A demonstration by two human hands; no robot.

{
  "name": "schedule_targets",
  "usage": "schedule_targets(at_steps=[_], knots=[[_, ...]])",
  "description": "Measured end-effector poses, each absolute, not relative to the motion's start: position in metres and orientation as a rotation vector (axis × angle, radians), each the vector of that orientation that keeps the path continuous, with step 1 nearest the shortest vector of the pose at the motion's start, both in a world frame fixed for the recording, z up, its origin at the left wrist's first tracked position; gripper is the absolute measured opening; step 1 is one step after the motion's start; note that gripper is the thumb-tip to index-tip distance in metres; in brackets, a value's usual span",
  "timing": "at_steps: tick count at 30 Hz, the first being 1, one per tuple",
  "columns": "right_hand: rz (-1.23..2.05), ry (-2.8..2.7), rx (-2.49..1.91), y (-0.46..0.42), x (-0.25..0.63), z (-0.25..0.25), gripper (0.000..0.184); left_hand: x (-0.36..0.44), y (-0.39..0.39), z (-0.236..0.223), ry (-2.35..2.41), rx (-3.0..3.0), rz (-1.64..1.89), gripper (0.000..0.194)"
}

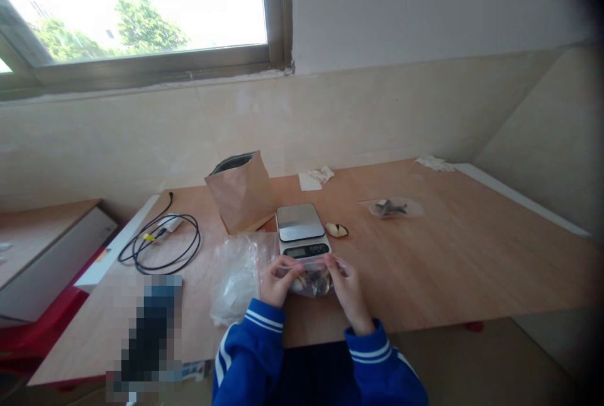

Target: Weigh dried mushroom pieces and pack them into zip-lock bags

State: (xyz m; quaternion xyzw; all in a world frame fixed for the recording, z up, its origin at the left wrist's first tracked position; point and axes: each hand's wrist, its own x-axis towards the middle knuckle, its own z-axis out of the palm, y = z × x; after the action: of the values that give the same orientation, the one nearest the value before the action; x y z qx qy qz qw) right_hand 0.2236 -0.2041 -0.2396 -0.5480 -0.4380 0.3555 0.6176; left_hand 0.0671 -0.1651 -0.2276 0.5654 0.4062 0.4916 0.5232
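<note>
Both hands pinch the top edge of a small clear zip bag (312, 283) with dark and pale pieces inside. My left hand (279, 280) grips its left corner, thumb and fingers pressed together. At the right corner, my right hand (348, 286) pinches the same edge. Just beyond the bag lies a kitchen scale (300, 222) with a steel plate and a dark display. A pale piece with a dark edge (336, 230) rests right of the scale. Left of my left hand sits a pile of clear plastic bags (238, 283).
A brown paper pouch (241, 192) stands open behind the scale. A coiled black cable (165, 248) with a white adapter lies to the left. Farther right is a clear bag with dark pieces (391, 207). Crumpled tissue (321, 174) lies near the wall; the wooden table (453, 267) has its edge before me.
</note>
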Motion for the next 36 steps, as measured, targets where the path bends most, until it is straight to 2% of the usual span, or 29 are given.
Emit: schedule_targets(at_steps=[3, 9, 15, 22, 34, 36], knots=[[0.858, -1.049, -1.219, -0.205, 0.222, -0.238, 0.047, 0.066, -0.165, -0.226, 1.015, 1.29, 1.225, 0.022], [0.989, -1.006, -1.217, -0.207, 0.224, -0.241, 0.066, 0.066, -0.164, -0.223, 1.019, 1.235, 1.287, 0.024], [0.946, -0.908, -1.233, -0.206, 0.224, -0.24, 0.06, 0.067, -0.164, -0.226, 1.034, 1.279, 1.304, 0.026], [0.915, -0.804, -1.301, -0.207, 0.226, -0.241, 0.062, 0.066, -0.162, -0.234, 1.007, 1.219, 1.291, 0.041], [0.967, -0.865, -1.224, -0.211, 0.225, -0.233, 0.062, 0.066, -0.16, -0.239, 0.977, 0.909, 1.301, 0.044], [0.937, -0.84, -1.243, -0.212, 0.227, -0.23, 0.06, 0.065, -0.159, -0.24, 0.982, 0.926, 1.281, 0.052]])
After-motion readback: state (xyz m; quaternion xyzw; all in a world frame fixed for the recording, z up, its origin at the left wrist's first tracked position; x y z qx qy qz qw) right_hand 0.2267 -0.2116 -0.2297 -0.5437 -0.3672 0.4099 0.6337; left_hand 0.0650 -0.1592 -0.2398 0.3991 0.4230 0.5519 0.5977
